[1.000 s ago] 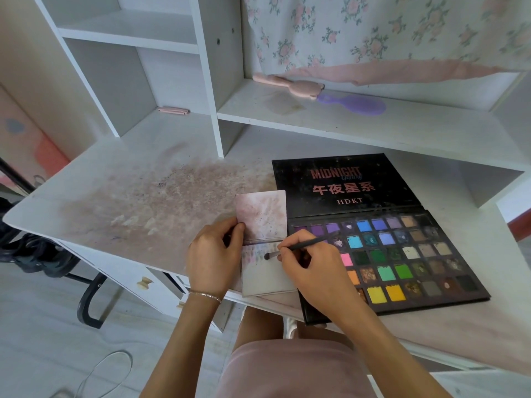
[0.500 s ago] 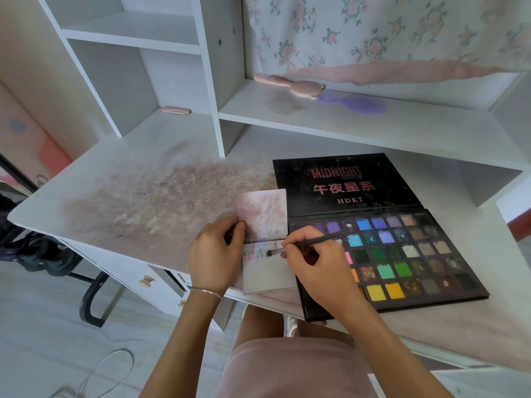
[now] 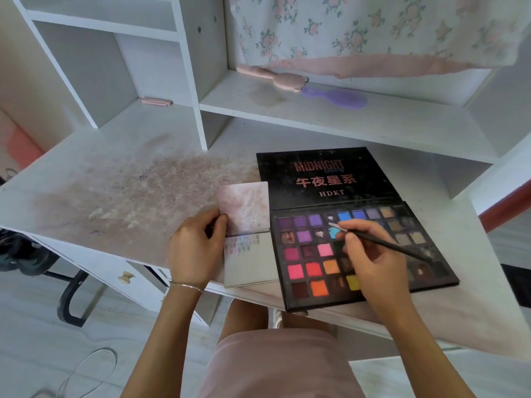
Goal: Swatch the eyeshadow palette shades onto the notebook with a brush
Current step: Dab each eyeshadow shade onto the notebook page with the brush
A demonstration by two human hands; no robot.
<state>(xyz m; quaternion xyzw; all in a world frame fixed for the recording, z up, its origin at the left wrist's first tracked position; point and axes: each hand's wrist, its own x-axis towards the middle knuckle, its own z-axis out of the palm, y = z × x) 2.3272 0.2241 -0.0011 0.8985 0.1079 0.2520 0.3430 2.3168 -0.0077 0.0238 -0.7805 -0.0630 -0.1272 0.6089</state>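
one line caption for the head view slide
Right hand dips brush into eyeshadow palette while left hand steadies notebook.

We see the eyeshadow palette (image 3: pixel 356 225) lying open and flat on the desk, its black lid folded back with red lettering, its pans running from purples and blues through pinks, oranges and yellow (several look worn down). Just left of it, touching its edge, lies the small notebook (image 3: pixel 249 234), opened flat, its pages smudged pink and purple. The thin black brush (image 3: pixel 382 242) slants over the palette, its pale tip above the upper pans.
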